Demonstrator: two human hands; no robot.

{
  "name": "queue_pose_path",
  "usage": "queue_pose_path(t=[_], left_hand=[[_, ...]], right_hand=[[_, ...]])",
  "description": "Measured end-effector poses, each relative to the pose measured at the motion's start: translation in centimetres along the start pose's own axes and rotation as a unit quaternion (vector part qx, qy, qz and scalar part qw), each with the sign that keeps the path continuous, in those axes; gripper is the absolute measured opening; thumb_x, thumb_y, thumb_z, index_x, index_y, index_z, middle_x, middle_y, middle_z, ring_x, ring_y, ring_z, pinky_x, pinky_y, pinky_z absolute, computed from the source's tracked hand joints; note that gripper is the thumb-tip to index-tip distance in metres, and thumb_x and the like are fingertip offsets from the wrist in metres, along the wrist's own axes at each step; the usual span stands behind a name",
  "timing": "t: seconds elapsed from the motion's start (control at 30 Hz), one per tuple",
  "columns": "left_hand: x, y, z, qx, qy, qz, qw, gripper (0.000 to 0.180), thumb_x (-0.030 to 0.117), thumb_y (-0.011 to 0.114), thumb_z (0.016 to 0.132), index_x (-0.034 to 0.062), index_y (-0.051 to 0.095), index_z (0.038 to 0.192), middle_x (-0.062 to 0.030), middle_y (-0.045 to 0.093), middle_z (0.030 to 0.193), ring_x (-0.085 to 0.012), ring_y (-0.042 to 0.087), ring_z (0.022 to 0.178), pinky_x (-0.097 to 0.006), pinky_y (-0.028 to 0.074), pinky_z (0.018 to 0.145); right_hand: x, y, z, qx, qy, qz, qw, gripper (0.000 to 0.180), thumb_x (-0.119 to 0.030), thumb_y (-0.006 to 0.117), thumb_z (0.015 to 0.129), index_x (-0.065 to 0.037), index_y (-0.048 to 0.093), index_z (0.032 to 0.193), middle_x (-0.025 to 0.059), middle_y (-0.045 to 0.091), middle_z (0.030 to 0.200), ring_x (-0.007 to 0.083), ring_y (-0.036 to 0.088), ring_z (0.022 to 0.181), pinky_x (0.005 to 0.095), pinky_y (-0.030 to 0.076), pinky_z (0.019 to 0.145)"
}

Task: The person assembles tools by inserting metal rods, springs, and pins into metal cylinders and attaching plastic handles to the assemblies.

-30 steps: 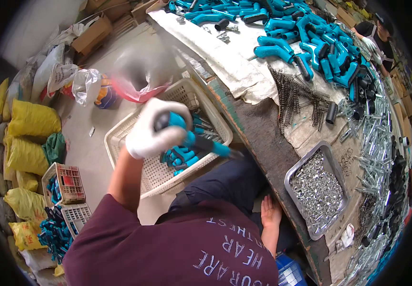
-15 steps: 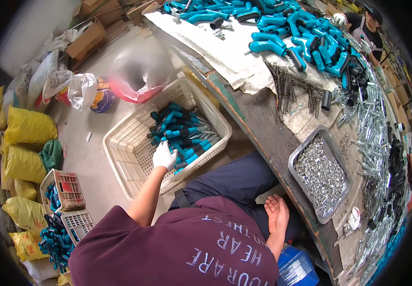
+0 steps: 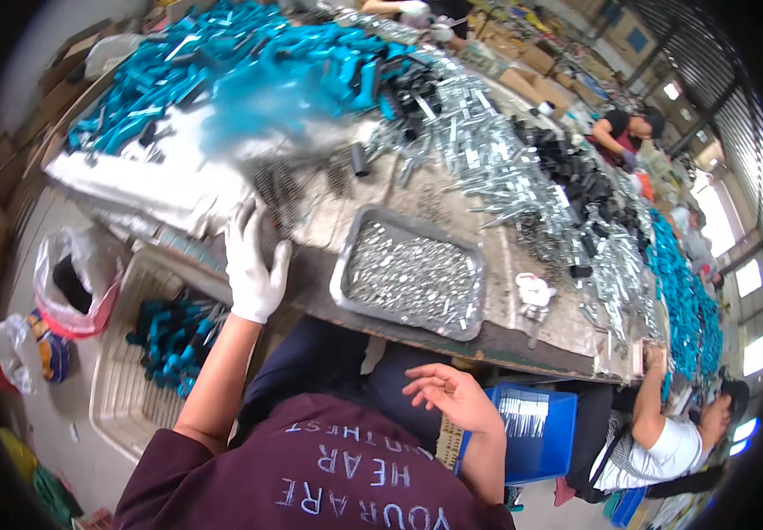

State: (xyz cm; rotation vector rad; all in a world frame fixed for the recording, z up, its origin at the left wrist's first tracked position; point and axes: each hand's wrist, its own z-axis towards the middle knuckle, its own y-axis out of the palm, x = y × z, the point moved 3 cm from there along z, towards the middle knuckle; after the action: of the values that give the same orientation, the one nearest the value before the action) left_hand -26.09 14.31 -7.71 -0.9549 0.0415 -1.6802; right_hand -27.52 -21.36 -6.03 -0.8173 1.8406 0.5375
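My left hand [image 3: 256, 272] wears a white glove and is over the near edge of the worktable [image 3: 324, 287], fingers spread and holding nothing. Just beyond its fingertips lie dark coil springs [image 3: 282, 196]. My right hand [image 3: 454, 397] is bare and hovers in front of my body, its fingers loosely bent and apart, with nothing in it. Between the hands, on the table, sits a metal tray [image 3: 339, 281] full of small silvery metal parts [image 3: 412, 274]. A large heap of teal plastic handles [image 3: 147, 79] covers the far left of the table, partly blurred.
Below the table at left stands a cream plastic crate [image 3: 121, 389] with teal-and-black handles [image 3: 182, 340]. A blue bin [image 3: 545, 433] is by my right arm. Metal rods [image 3: 487, 150] and black sleeves [image 3: 567, 177] pile along the table. A person in white [image 3: 655, 450] works at right.
My view has swung right toward the table. My left hand has left the crate of handles and come up to the table edge, empty. My right hand has risen from my lap.
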Motion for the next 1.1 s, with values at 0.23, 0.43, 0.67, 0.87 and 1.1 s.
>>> queue_pose_path(t=[0.23, 0.43, 0.67, 0.87, 1.1], left_hand=[[0.6, 2.6, 0.7, -0.067, 0.017, 0.113, 0.991, 0.042, 0.022, 0.069, 0.084, 0.0016, 0.06, 0.12, -0.0192, 0.056, 0.131, -0.0418, 0.043, 0.133, -0.054, 0.029, 0.114], [1.7, 2.3, 1.4, -0.032, 0.018, 0.063, 0.997, 0.042, 0.017, 0.072, 0.081, 0.0011, 0.06, 0.118, -0.0215, 0.056, 0.129, -0.0416, 0.048, 0.128, -0.053, 0.032, 0.113], [7.5, 4.6, 9.7, -0.124, 0.133, 0.01, 0.983, 0.037, 0.015, 0.074, 0.08, 0.005, 0.064, 0.114, -0.0162, 0.063, 0.117, -0.0361, 0.063, 0.104, -0.041, 0.051, 0.088], [10.2, 18.4, 19.6, -0.314, 0.2, 0.058, 0.926, 0.026, 0.021, 0.063, 0.087, 0.0091, 0.07, 0.109, -0.0149, 0.067, 0.095, -0.0357, 0.064, 0.093, -0.044, 0.051, 0.081], [10.4, 31.4, 20.1, -0.482, 0.284, 0.308, 0.769, 0.021, 0.011, 0.059, 0.08, 0.0106, 0.069, 0.098, -0.0139, 0.071, 0.096, -0.0327, 0.069, 0.093, -0.046, 0.054, 0.077]], right_hand=[[-6.6, -7.9, -1.1, 0.167, -0.091, -0.025, 0.981, 0.027, -0.007, 0.052, 0.099, 0.001, 0.06, 0.124, 0.0128, 0.072, 0.098, 0.0122, 0.065, 0.078, 0.0235, 0.049, 0.066], [-11.8, -15.1, 7.9, 0.187, -0.19, -0.061, 0.962, 0.026, -0.015, 0.052, 0.102, 0.001, 0.063, 0.119, 0.0108, 0.071, 0.094, 0.0097, 0.063, 0.073, 0.0203, 0.046, 0.06], [-11.6, -21.4, 15.6, 0.166, -0.235, 0.079, 0.954, 0.025, -0.02, 0.054, 0.102, -0.003, 0.063, 0.117, 0.003, 0.068, 0.089, 0.0032, 0.054, 0.067, 0.0176, 0.039, 0.054], [-9.2, -21.7, 16.3, 0.109, -0.28, 0.268, 0.915, 0.025, -0.022, 0.054, 0.103, -0.003, 0.061, 0.117, 0.0007, 0.062, 0.082, 0.0027, 0.048, 0.061, 0.015, 0.033, 0.047], [-8.6, -21.9, 17.0, 0.067, -0.258, 0.37, 0.89, 0.028, -0.026, 0.054, 0.103, -0.002, 0.063, 0.113, 0.0, 0.061, 0.078, 0.0022, 0.047, 0.059, 0.0143, 0.028, 0.043]])
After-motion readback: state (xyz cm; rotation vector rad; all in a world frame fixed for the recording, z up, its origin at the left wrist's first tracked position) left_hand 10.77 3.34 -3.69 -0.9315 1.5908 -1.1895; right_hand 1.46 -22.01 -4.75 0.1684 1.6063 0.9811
